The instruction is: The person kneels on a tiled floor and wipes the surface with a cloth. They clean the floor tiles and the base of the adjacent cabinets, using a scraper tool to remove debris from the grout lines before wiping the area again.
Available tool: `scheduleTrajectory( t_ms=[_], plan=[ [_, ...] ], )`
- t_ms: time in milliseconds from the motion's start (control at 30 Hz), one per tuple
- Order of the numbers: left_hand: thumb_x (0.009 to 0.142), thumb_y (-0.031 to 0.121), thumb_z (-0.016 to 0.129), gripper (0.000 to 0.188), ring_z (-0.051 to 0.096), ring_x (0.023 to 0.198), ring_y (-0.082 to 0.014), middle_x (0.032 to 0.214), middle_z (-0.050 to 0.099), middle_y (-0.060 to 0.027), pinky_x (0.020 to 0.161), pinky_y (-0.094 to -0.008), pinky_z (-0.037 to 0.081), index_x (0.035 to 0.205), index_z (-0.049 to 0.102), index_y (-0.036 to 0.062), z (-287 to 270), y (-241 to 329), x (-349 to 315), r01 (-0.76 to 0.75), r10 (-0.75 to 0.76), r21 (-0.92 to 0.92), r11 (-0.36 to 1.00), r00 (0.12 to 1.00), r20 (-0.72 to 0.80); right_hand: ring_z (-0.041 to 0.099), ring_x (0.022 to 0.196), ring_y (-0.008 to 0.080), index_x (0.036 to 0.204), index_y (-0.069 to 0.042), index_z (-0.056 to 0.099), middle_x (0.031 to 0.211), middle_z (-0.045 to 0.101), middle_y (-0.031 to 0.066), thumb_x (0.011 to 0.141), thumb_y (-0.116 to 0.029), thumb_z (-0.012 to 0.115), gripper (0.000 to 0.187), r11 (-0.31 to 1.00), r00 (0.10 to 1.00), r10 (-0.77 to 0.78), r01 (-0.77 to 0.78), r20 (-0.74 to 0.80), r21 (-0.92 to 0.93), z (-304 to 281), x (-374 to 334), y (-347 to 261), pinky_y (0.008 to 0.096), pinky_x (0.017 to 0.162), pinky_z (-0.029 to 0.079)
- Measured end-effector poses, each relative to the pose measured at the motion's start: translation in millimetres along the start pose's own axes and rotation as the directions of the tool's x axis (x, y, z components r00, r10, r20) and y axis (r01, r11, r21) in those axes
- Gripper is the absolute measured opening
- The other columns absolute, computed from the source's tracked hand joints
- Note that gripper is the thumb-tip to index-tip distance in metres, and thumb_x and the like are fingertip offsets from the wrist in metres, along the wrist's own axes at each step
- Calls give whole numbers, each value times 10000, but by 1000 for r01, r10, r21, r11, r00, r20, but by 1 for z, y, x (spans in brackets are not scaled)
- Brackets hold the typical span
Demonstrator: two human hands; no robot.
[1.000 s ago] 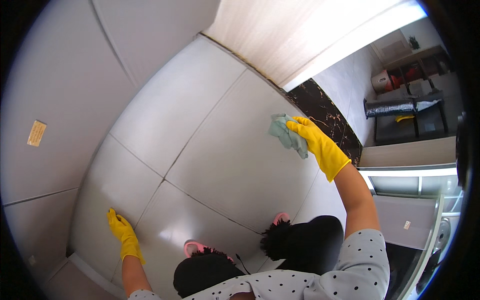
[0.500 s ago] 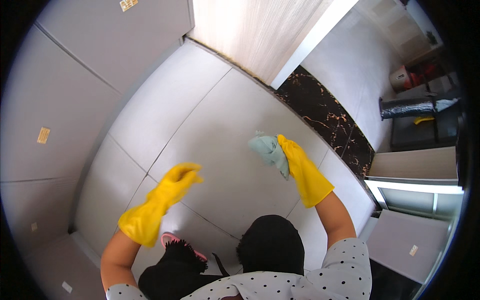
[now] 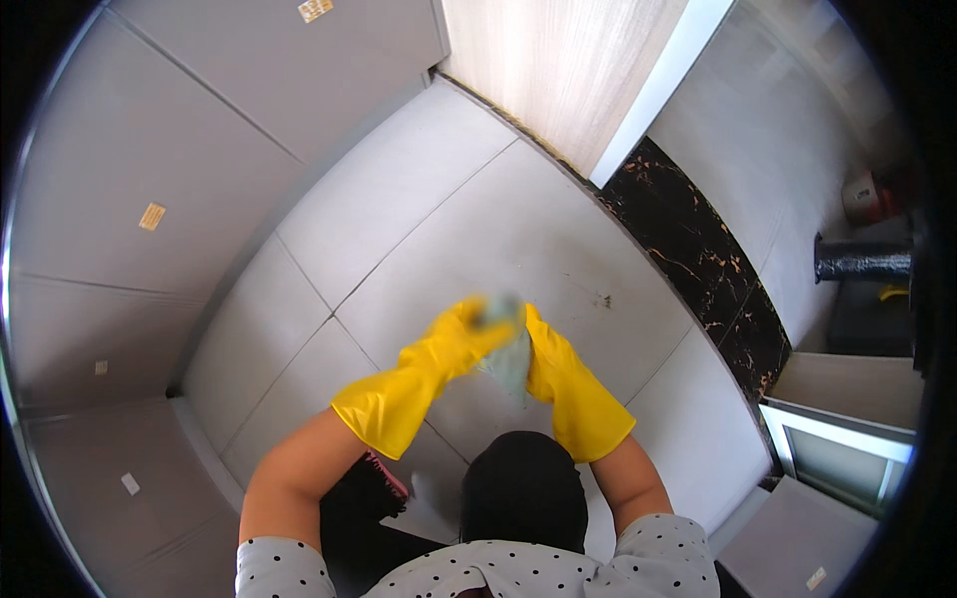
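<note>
Both my hands wear long yellow rubber gloves and meet in front of my knees, above the tiled floor (image 3: 419,234). A pale green-grey cloth (image 3: 510,367) is bunched between them, its lower part hanging down. My right hand (image 3: 543,349) is closed on the cloth's right side. From the left, my left hand (image 3: 461,334) has its fingers wrapped against the cloth; motion smears them and the cloth's top. A small patch of dark crumbs (image 3: 603,300) lies on the floor, to the right of my hands.
Grey cabinet fronts (image 3: 189,140) line the left side. Ahead is a light wood panel (image 3: 553,80), with a black marble threshold strip (image 3: 688,234) beside it. Beyond the strip stands a black plastic-wrapped roll (image 3: 862,259). A white-framed glass door (image 3: 842,458) is at the right.
My right hand has brought the cloth left and nearer to me. My left hand has moved right and taken hold of it. The dark crumbs now show on the floor.
</note>
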State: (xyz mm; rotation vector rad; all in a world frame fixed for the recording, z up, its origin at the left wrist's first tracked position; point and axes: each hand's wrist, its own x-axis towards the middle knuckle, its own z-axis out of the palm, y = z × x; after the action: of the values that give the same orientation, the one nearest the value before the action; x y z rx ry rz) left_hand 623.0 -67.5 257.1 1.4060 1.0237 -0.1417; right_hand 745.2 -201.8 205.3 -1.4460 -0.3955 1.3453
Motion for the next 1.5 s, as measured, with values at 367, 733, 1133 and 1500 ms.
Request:
scheduleTrajectory(
  t_ms=[367, 733, 1133, 1500],
  plan=[
    [932, 327, 719, 347, 489, 580, -99, 784, 588, -11, 473, -266, 381, 1154, 619, 80, -52, 2, -65, 315, -295, -218, 924, 948, 121, 528, 1299, 251, 1520, -115, 420, 1442, 522, 126, 936, -263, 719, 673, 957, 919, -263, 286, 294, -39, 12, -30, -48, 352, 1102, 405],
    [961, 509, 641, 455, 383, 513, -107, 600, 476, -10, 440, -300, 250, 944, 605, 56, -86, -64, -71, 211, -71, -358, 909, 927, 368, 549, 1270, 237, 1521, -13, 399, 1419, 529, 144, 929, -296, 697, 721, 934, 804, 124, -293, 582, 206, 77, -24, -40, 346, 1081, 440],
    [1039, 469, 528, 473, 395, 472, -125, 587, 476, -40, 435, -294, 301, 1235, 573, 40, -277, -132, -100, 196, -104, -382, 903, 963, 247, 646, 1022, 187, 1347, 17, 574, 1175, 661, 115, 938, -178, 665, 461, 959, 792, 280, -249, 542, -132, 240, 97, -35, 330, 899, 524],
    [957, 420, 644, 511, 553, 636, -141, 808, 644, -57, 614, -271, 485, 1331, 597, 76, -394, -307, -53, 57, -77, -66, 996, 935, -348, 566, 664, 131, 1064, -86, 650, 812, 628, 21, 980, -195, 613, 143, 822, 953, 77, -226, 292, 523, 417, 264, 71, 292, 567, 457]
  ],
)
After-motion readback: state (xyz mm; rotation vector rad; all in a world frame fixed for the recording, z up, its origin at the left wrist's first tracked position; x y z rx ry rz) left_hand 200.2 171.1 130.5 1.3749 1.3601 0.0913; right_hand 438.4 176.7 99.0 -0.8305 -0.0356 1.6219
